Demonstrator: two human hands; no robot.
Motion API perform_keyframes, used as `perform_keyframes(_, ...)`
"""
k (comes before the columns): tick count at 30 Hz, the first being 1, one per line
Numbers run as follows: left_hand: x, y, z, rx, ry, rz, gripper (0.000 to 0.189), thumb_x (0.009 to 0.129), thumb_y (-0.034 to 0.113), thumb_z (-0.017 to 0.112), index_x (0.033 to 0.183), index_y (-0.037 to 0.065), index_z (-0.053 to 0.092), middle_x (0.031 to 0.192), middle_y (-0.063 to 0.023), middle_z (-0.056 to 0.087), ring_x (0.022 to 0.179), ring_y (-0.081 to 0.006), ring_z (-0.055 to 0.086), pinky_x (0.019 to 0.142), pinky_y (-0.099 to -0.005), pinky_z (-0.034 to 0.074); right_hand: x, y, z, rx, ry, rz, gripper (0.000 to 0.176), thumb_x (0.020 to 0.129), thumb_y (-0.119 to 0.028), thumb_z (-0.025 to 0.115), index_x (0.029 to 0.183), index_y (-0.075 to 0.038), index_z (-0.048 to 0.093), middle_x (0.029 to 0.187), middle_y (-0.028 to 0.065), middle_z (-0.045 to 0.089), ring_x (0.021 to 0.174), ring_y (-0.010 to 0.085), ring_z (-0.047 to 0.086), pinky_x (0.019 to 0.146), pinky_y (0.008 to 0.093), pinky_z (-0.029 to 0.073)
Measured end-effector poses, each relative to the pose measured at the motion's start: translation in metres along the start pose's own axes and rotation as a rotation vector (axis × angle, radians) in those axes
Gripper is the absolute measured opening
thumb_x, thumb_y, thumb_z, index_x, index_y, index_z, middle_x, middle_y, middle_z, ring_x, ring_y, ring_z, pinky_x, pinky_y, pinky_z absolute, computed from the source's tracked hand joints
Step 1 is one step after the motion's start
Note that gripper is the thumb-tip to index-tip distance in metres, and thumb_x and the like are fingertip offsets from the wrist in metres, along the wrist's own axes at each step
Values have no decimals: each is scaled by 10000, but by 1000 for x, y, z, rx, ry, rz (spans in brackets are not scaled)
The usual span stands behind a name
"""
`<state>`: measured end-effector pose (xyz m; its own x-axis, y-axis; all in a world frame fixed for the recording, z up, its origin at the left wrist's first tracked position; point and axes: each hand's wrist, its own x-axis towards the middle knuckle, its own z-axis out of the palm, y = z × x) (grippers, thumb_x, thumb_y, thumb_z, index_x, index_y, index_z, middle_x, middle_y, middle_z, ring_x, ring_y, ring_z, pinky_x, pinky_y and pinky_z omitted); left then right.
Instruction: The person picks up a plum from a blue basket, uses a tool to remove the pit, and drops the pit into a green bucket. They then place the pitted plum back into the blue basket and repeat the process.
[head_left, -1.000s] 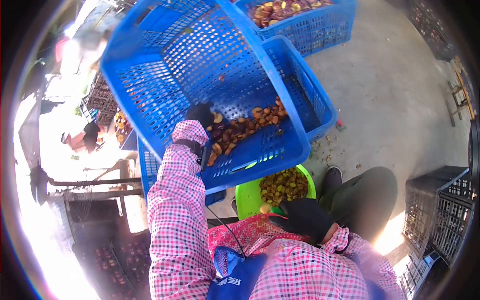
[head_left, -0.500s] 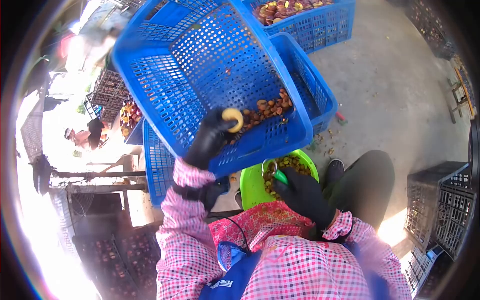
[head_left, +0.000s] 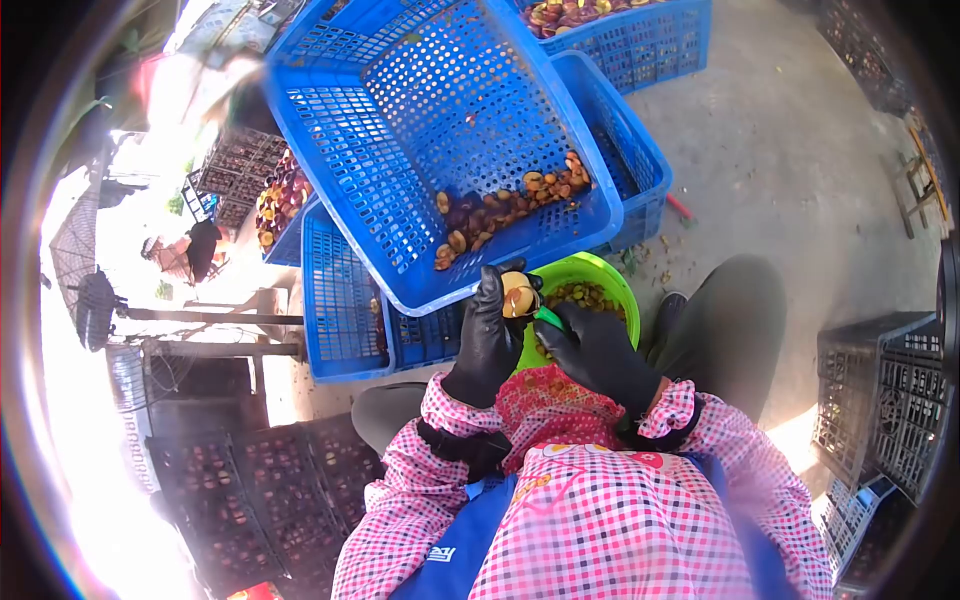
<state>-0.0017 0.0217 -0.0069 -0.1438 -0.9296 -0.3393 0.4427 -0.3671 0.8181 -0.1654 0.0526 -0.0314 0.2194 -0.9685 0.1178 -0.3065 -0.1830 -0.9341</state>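
My left hand (head_left: 482, 345), in a black glove, is closed around a pale yellow piece of fruit (head_left: 517, 294) with a brownish centre. In my right hand (head_left: 605, 360), also black-gloved, is a green-handled tool (head_left: 549, 317). Its metal ring end, seen earlier, is now mostly hidden at the fruit's right side. Both hands meet over the near edge of a lime-green basin (head_left: 627, 285) that holds small yellow-brown bits. Just beyond them a tilted blue crate (head_left: 440, 125) has brownish fruit pieces (head_left: 500, 212) gathered along its lower side.
More blue crates stand behind and left, one with fruit (head_left: 580, 14) at the top. Black crates (head_left: 865, 400) are stacked at right, and dark fruit-filled crates (head_left: 260, 490) lie lower left. A red object (head_left: 680, 207) lies on the concrete floor (head_left: 790, 190). Another person (head_left: 185, 255) is at far left.
My left hand has drawn back from inside the blue crate with the fruit, toward my body. The fruit is now against the tool's end. My right hand has stayed near the basin.
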Motion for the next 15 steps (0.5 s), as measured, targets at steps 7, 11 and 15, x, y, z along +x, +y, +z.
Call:
perform_keyframes(7,0,-15,10,-90,124,95,475,971,450,503,1128,7,563,992,-89,621,896,-185,622,797,-302,523,1,0,2,54,-37,47,457,947,-410,521,1262,-81,552,650,196,623,572,395,612,529,493,467)
perform_keyframes(11,-2,-13,16,-99,156,47,514,962,499,487,1116,16,569,966,-83,623,878,-189,620,781,-302,527,1,1,7,96,-22,53,431,952,-396,514,1237,-77,561,666,214,622,554,397,601,526,493,457)
perform_keyframes(15,-1,-11,17,-19,70,-69,648,912,641,428,1139,47,555,944,-91,611,899,-248,608,840,-365,510,4,7,5,236,-98,-102,419,952,-413,517,1158,-51,567,643,203,603,524,382,592,516,479,455)
